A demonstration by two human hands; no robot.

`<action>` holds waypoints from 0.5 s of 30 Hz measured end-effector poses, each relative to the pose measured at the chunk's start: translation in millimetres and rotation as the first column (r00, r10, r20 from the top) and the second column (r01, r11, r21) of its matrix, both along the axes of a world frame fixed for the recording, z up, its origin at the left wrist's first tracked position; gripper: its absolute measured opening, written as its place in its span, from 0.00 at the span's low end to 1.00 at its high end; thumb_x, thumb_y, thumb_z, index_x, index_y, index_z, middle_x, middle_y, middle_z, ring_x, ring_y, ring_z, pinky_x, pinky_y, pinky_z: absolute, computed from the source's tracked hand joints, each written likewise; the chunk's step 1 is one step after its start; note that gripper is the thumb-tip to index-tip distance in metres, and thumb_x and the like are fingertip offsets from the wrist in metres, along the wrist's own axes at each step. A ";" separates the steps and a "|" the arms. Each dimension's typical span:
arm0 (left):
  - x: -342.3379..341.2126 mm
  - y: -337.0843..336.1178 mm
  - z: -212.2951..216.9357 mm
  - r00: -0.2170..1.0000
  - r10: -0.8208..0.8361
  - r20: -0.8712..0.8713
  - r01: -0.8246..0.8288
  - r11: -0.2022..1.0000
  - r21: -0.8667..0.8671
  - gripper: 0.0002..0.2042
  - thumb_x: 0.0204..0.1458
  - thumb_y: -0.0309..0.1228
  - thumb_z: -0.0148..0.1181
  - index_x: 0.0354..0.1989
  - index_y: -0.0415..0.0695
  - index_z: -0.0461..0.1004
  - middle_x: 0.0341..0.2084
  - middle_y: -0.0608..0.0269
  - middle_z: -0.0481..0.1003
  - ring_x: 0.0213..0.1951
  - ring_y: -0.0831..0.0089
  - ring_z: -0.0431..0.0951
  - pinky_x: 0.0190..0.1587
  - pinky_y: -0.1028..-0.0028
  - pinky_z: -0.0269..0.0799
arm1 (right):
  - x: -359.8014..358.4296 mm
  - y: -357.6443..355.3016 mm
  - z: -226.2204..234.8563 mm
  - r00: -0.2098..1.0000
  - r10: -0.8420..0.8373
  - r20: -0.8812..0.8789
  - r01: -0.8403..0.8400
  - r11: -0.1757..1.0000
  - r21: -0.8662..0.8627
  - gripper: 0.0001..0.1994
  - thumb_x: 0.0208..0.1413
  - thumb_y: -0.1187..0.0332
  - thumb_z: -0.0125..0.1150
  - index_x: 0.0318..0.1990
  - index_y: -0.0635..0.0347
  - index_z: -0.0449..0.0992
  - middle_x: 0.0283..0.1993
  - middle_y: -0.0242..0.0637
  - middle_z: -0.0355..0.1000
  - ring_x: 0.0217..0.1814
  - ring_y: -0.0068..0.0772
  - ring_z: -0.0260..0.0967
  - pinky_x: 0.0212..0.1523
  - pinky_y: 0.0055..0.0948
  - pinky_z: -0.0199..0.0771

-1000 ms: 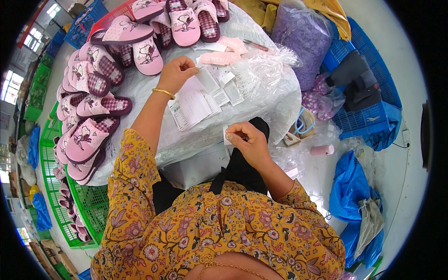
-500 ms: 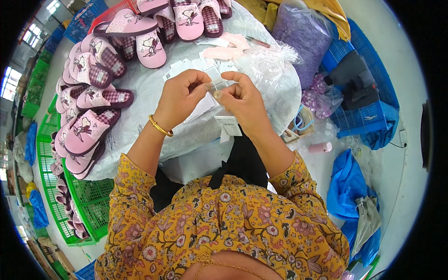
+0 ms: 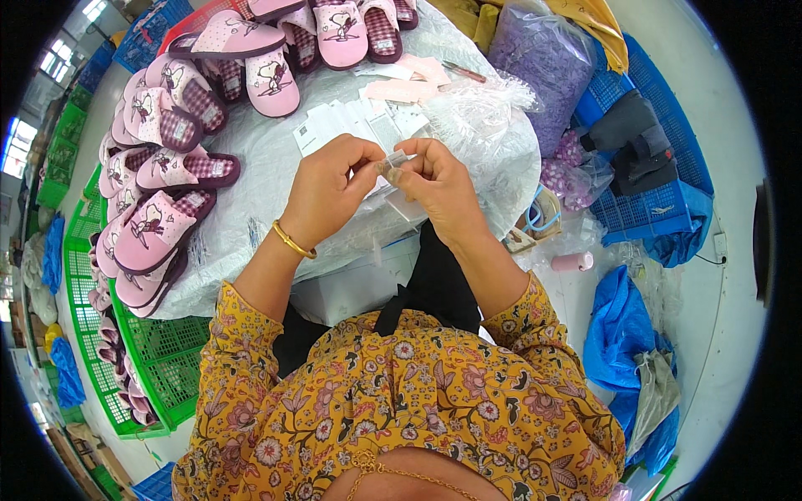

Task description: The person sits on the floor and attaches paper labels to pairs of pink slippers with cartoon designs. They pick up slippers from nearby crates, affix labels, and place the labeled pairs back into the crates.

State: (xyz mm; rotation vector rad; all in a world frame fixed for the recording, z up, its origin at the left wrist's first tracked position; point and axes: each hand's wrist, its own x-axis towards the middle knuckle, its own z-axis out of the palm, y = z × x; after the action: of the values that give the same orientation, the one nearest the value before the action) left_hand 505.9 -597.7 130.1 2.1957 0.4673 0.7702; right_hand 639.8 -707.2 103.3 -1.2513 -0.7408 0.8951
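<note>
Left hand: left hand, centre of the frame, thumb and forefinger pinched on a small pale piece.
Right hand: right hand, just beside it, fingertips pinching the same piece.
White card: white card below the right hand; whether it is joined to the piece, I cannot tell.
Loose tags: white tags overlap on the tabletop, upper centre, beside pink strips.
Slippers: pink slippers, upper left.
Risk: the piece looks slight; a loosened pinch could drop it over the near edge, and a hard tug could crease or tear it. A brushing wrist could scatter the tags.
Print: fine lines and a dark square code on the tags, too small to read; dark cartoon figures on the slippers.
</note>
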 end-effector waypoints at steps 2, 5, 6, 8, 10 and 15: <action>-0.5 -2.7 4.7 1.000 -0.009 -0.013 0.010 0.995 0.102 0.05 0.47 0.23 0.57 0.32 0.40 0.75 0.25 0.61 0.74 0.24 0.71 0.72 0.28 0.75 0.68 | 0.6 -1.6 -1.4 1.000 0.011 -0.022 -0.010 1.000 0.014 0.14 0.49 0.73 0.62 0.43 0.64 0.70 0.28 0.26 0.68 0.29 0.14 0.62 0.30 0.16 0.62; 0.8 -2.5 2.6 1.000 -0.027 -0.009 0.028 0.985 0.168 0.04 0.47 0.23 0.57 0.31 0.40 0.75 0.24 0.61 0.73 0.23 0.70 0.72 0.27 0.74 0.68 | 3.7 -4.3 -4.1 0.988 0.052 -0.143 -0.050 0.999 0.013 0.13 0.49 0.73 0.62 0.42 0.63 0.71 0.27 0.25 0.67 0.27 0.14 0.61 0.28 0.16 0.61; 0.2 -3.4 3.6 1.000 -0.018 -0.018 0.020 0.991 0.136 0.04 0.47 0.23 0.57 0.31 0.40 0.75 0.24 0.61 0.73 0.23 0.71 0.72 0.27 0.75 0.68 | 4.9 -4.2 -5.2 0.983 0.063 -0.172 -0.062 0.998 0.011 0.12 0.49 0.73 0.62 0.42 0.63 0.71 0.27 0.25 0.67 0.26 0.14 0.61 0.27 0.16 0.61; -3.1 -8.1 2.3 0.999 -0.003 -0.047 0.006 0.998 0.058 0.03 0.48 0.22 0.57 0.31 0.40 0.75 0.25 0.61 0.74 0.22 0.72 0.71 0.27 0.75 0.67 | 4.1 -6.2 -10.4 0.968 0.080 -0.237 -0.084 0.996 -0.004 0.12 0.49 0.73 0.61 0.42 0.62 0.71 0.27 0.25 0.67 0.25 0.15 0.60 0.26 0.16 0.60; 0.0 -6.7 -2.1 1.000 0.000 -0.008 0.000 1.000 -0.021 0.04 0.48 0.23 0.58 0.32 0.39 0.75 0.25 0.62 0.74 0.22 0.75 0.71 0.27 0.77 0.67 | 6.3 -4.0 -9.3 0.977 0.071 -0.202 -0.072 0.997 0.001 0.13 0.49 0.72 0.61 0.42 0.63 0.70 0.27 0.26 0.67 0.24 0.15 0.60 0.25 0.16 0.60; 3.9 -6.7 -8.8 1.000 -0.015 0.008 0.016 0.991 -0.130 0.05 0.48 0.23 0.58 0.33 0.38 0.75 0.26 0.62 0.74 0.24 0.78 0.71 0.27 0.79 0.67 | 8.3 -7.4 -6.5 0.982 0.052 -0.182 -0.057 0.998 -0.019 0.13 0.49 0.72 0.61 0.43 0.63 0.70 0.28 0.27 0.68 0.25 0.15 0.61 0.26 0.16 0.61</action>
State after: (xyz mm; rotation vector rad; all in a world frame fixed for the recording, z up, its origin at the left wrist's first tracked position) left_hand 509.8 -604.4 121.2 2.0723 0.4824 0.7185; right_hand 648.0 -714.6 96.8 -1.1579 -0.6231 1.0509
